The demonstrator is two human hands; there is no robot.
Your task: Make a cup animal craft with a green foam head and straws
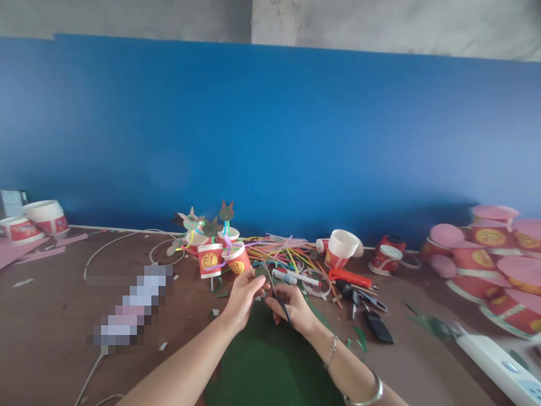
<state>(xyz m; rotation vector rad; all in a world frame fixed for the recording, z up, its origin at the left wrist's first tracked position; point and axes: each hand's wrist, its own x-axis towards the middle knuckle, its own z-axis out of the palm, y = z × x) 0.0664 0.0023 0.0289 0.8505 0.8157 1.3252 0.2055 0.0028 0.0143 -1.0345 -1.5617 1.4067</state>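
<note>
My left hand (244, 298) is closed in a pinch on a small piece of dark green paper (261, 273). Beside it, my right hand (292, 307) grips a pair of scissors (276, 293), whose blades point up and away, close to the green piece. Whether the blades touch the paper I cannot tell. Under both wrists lies a large dark green sheet (270, 361). Just beyond my hands stand red and white paper cups (236, 259) with cat-shaped paper heads (227, 212) on bent coloured straws.
Coloured straws (291, 251), white markers (296, 277) and an orange-red cutter (350, 277) lie behind my hands. Keys with a black fob (377, 326) rest to the right, near a white power strip (499, 366). Pink-topped cups (490, 237) are stacked far right. A blue partition (270, 135) rises behind.
</note>
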